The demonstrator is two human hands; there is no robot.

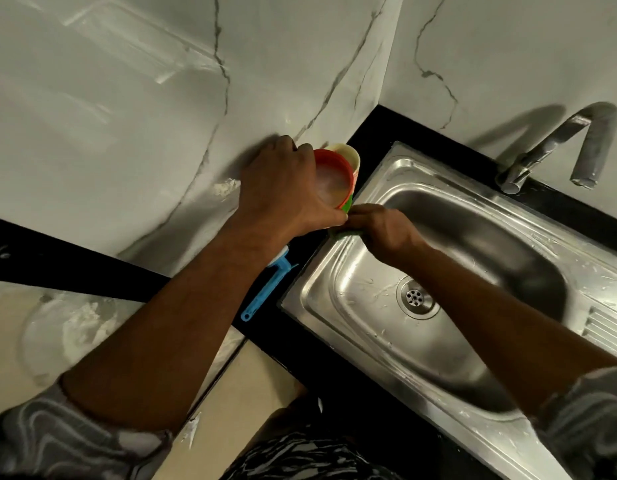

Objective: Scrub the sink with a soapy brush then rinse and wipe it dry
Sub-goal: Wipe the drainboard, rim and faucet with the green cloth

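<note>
My left fingers (329,218) grip the orange tub (334,174) of soap. My right fingers (360,216) pinch a green pad (336,234). I should hold the tub still and dab softly

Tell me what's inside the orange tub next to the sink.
A whitish, soapy-looking layer shows inside the orange tub. The left hand gripping it covers its left part, so anything there is hidden.

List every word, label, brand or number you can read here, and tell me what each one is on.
No text can be read anywhere.
Red tub, gripped by the left hand: no label shows.
Green pad, pinched by the right hand: mostly hidden, no print seen.
Blue brush, sink, tap: no markings visible.
</note>
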